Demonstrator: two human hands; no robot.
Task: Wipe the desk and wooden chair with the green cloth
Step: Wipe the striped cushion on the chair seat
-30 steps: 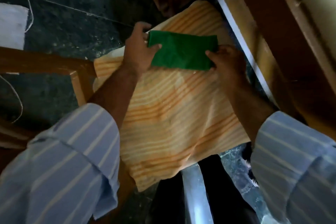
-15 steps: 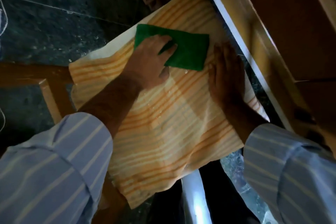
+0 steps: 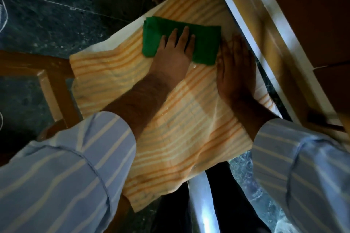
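A folded green cloth [image 3: 205, 40] lies on an orange-striped towel [image 3: 181, 123] spread over the seat of the wooden chair [image 3: 51, 89]. My left hand [image 3: 175, 54] presses flat on the green cloth with its fingers spread. My right hand [image 3: 234, 68] rests flat on the striped towel just right of the cloth, its fingers apart, holding nothing. The chair's wooden frame shows only at the left; the seat is hidden under the towel. The desk [image 3: 303, 24] is the brown wooden surface along the right edge.
Dark green stone floor [image 3: 56, 15] lies to the left and behind the chair. A white strip [image 3: 244, 30] runs along the desk's edge beside the towel. My dark trouser legs [image 3: 217, 204] stand below the towel.
Both hands were gripping the ends of the green cloth. My left hand then moved onto it and now presses it flat; my right hand let go and lies on the towel.
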